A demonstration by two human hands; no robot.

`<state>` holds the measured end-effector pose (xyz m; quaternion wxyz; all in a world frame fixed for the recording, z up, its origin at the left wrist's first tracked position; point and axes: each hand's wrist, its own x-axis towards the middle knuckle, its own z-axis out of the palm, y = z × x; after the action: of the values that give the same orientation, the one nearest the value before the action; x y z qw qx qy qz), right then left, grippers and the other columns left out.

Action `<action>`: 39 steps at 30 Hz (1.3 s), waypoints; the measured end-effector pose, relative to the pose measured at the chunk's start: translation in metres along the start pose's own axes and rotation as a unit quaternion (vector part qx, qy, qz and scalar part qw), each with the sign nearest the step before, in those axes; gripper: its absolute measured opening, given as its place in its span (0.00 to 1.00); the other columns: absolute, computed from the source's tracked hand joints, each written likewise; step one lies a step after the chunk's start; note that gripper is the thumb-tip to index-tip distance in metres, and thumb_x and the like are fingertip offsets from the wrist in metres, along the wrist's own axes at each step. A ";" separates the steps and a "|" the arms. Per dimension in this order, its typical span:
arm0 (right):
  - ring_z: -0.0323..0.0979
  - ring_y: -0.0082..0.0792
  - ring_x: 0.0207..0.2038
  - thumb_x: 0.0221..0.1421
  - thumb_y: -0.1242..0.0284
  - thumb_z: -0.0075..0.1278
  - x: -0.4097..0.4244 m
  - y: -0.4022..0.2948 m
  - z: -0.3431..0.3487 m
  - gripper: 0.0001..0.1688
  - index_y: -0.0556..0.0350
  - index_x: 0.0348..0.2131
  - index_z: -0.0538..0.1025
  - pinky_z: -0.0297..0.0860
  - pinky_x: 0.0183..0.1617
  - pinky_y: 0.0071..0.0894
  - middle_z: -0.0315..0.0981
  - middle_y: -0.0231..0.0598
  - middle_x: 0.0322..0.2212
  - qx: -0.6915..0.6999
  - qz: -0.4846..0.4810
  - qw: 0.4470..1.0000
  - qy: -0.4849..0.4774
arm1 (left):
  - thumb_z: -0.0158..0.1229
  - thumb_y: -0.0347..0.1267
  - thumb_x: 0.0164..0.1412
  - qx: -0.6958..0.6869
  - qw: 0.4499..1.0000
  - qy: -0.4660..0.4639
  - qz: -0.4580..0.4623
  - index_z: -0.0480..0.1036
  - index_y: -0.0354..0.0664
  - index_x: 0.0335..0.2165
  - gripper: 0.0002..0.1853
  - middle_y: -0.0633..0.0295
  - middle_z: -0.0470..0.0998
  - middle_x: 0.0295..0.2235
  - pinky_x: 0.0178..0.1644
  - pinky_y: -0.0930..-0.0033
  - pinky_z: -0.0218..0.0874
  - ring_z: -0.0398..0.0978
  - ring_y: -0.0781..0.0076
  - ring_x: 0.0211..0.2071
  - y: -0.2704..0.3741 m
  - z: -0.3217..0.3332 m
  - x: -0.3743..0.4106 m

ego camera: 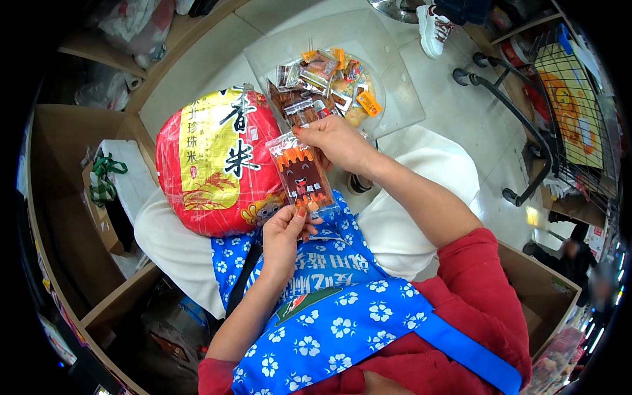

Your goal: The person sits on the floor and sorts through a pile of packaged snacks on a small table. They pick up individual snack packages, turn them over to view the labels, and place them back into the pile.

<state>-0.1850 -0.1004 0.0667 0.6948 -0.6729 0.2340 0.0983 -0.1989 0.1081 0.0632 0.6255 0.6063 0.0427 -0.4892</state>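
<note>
Both of my hands hold a small snack packet [303, 177] with a smiling cartoon face, over my lap. My left hand [285, 232] pinches its lower edge between thumb and fingers. At its upper right edge, my right hand [331, 140] grips it, close to another brown snack packet [301, 112]. Beyond the hands, a heap of small wrapped snacks [321, 71] lies in a clear plastic tray or lid [405, 91]. A large red rice bag [170, 173] with a yellow panel, wrapped in clear film, rests to the left against my leg.
Wooden shelving [59, 197] borders the left side, with a white foam box [129, 163] and plastic bags [133, 29] inside. A wire shopping cart [538, 128] on black wheels stands at right. A person's white shoe [433, 32] is on the tiled floor [207, 64] at the top.
</note>
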 end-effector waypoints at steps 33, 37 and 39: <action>0.60 0.17 0.11 0.58 0.62 0.45 0.005 0.010 -0.005 0.23 0.55 0.15 0.71 0.56 0.15 0.20 0.63 0.27 0.10 -0.072 0.033 0.997 -0.006 | 0.46 0.35 0.65 0.000 1.000 -0.025 -0.008 0.71 0.36 0.36 0.12 0.61 0.78 0.29 0.30 0.82 0.58 0.68 0.84 0.25 -0.007 0.001 0.000; 0.60 0.17 0.11 0.58 0.62 0.45 0.006 0.010 -0.005 0.23 0.55 0.15 0.70 0.56 0.15 0.20 0.63 0.27 0.10 -0.071 0.032 0.997 -0.007 | 0.46 0.35 0.65 0.006 1.000 -0.025 -0.004 0.72 0.37 0.35 0.12 0.61 0.78 0.29 0.30 0.82 0.58 0.68 0.84 0.25 -0.006 0.002 0.001; 0.60 0.17 0.12 0.58 0.62 0.45 0.007 0.010 -0.005 0.23 0.55 0.15 0.70 0.56 0.16 0.20 0.63 0.26 0.10 -0.069 0.035 0.997 -0.007 | 0.46 0.35 0.65 0.011 1.000 -0.024 -0.002 0.72 0.37 0.35 0.12 0.61 0.78 0.29 0.30 0.82 0.58 0.68 0.84 0.25 -0.006 0.002 0.000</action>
<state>-0.1848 -0.1053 0.0547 0.6448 -0.7097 0.2448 0.1434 -0.2037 0.1075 0.0592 0.6182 0.6015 0.0238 -0.5054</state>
